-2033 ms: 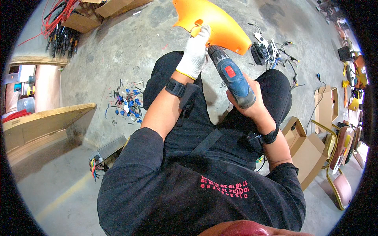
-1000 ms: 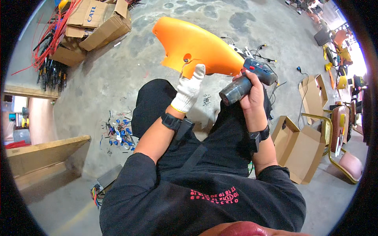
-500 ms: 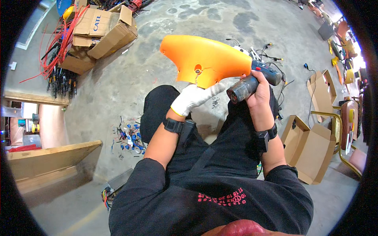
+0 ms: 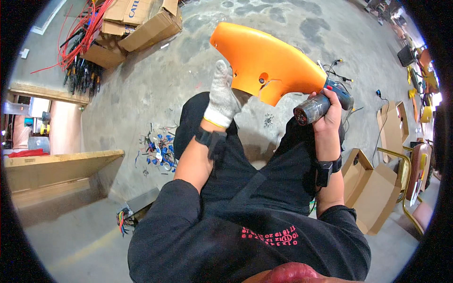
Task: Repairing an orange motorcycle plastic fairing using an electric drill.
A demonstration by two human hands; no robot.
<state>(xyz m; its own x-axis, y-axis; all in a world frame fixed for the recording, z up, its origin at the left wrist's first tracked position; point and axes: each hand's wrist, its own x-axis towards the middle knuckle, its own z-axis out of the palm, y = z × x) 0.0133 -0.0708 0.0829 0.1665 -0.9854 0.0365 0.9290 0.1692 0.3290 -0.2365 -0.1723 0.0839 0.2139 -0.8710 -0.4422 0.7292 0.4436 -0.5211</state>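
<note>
My left hand (image 4: 222, 94), in a white knit glove, has its fingers extended upward beside the lower left edge of the orange plastic shell (image 4: 269, 61); whether it touches the shell is unclear. The shell is curved, with a hole and a crack-like slit near its middle lower part. In my right hand (image 4: 328, 113), which is bare, is a dark blue and black cordless drill (image 4: 309, 111), lying sideways with its battery end toward me. The shell's right end rests against the drill; the drill's front end is hidden.
Cardboard boxes (image 4: 151, 30) and red cables (image 4: 89, 35) lie upper left; a wooden board (image 4: 61, 160) stands left. Blue and black scraps (image 4: 158, 151) lie left of my knee, cables (image 4: 339, 70) beyond the right knee, opened cartons (image 4: 363, 188) and a metal-framed chair (image 4: 413, 188) at right.
Since half a second ago the shell and drill moved right, and my gloved fingers swung from sideways along the shell's bottom to upright at its left. Earlier the drill pointed away, upright against the shell.
</note>
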